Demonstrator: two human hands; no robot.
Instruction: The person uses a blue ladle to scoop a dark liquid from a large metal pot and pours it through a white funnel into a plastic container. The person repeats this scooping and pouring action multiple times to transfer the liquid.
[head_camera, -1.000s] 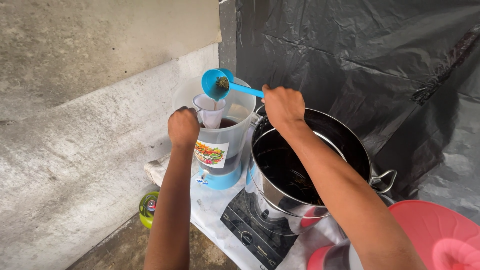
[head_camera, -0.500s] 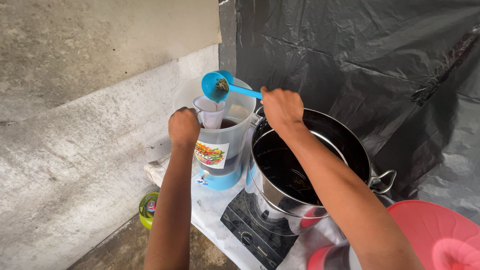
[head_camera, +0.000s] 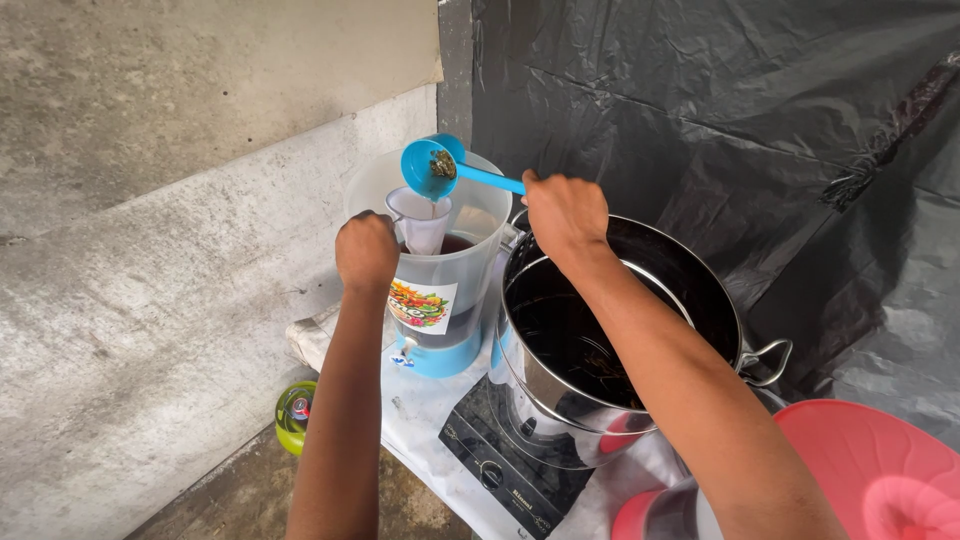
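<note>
Far left, low by the foot of the grey concrete wall (head_camera: 150, 330), a small green and yellow container (head_camera: 294, 415) sits on the ground. Next along, the left hand (head_camera: 366, 250) is closed in a fist around the handle of a white cloth strainer (head_camera: 420, 220), holding it just inside the mouth of a translucent plastic drink dispenser (head_camera: 440, 270); the dispenser has a blue base with a small tap, a colourful sticker on its front, and dark liquid in its lower part. Above the strainer hangs a blue plastic ladle (head_camera: 432, 167), tipped so a thin dark stream runs from its bowl into the cloth, with a clump of wet dark leaves clinging inside the bowl. Its blue handle runs rightward into the right hand (head_camera: 565, 210), which is wrapped tightly around it. Under that forearm stands a large steel pot (head_camera: 620, 330) holding dark liquid, with a side handle on its right; it rests on a black single-burner stove (head_camera: 500, 465), which sits on a white cloth (head_camera: 430, 410) beside the dispenser. Behind everything hangs a black plastic sheet (head_camera: 750, 130). At the lower right corner lies a red plastic lid (head_camera: 870, 460), partly cut off by the frame
</note>
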